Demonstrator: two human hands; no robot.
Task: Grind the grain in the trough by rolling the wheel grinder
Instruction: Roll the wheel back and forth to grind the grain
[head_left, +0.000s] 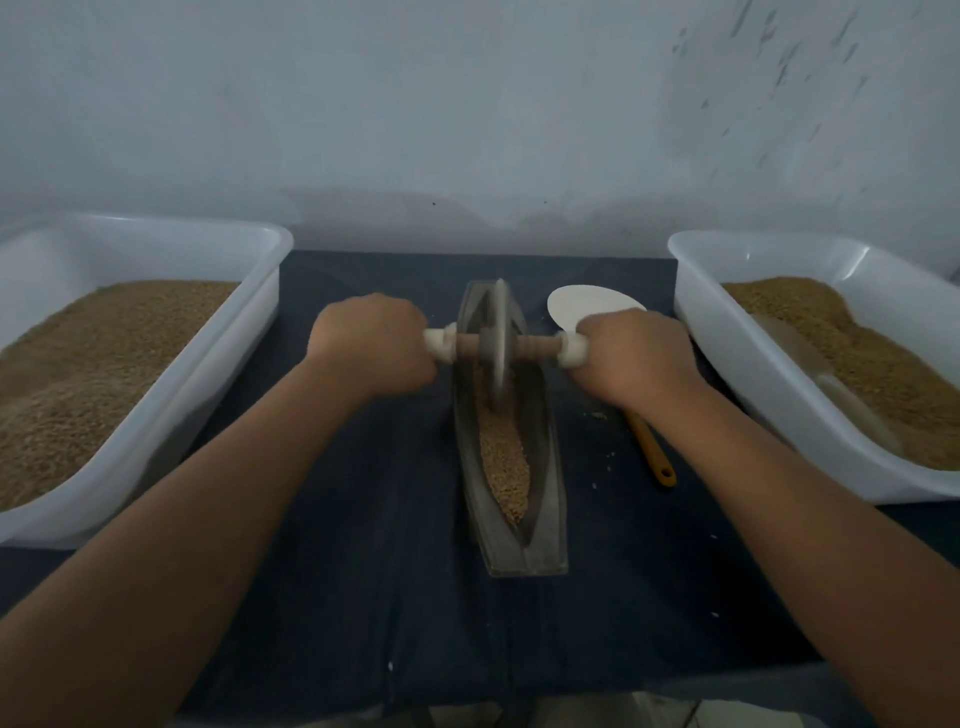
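Head: hands (371, 340) apparently grip wheel grinder (500, 345).

No text, label, brand or number is readable; the trough (544, 447) and wheel grinder (500, 317) seem unmarked in this dim view.

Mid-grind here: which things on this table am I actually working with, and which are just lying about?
In use: wheel grinder, trough, grain in the trough, left hand and right hand, each gripping an axle end.
Lying about: left tub of grain, right tub of grain, white paddle with an orange handle, stray grains on the dark cloth.
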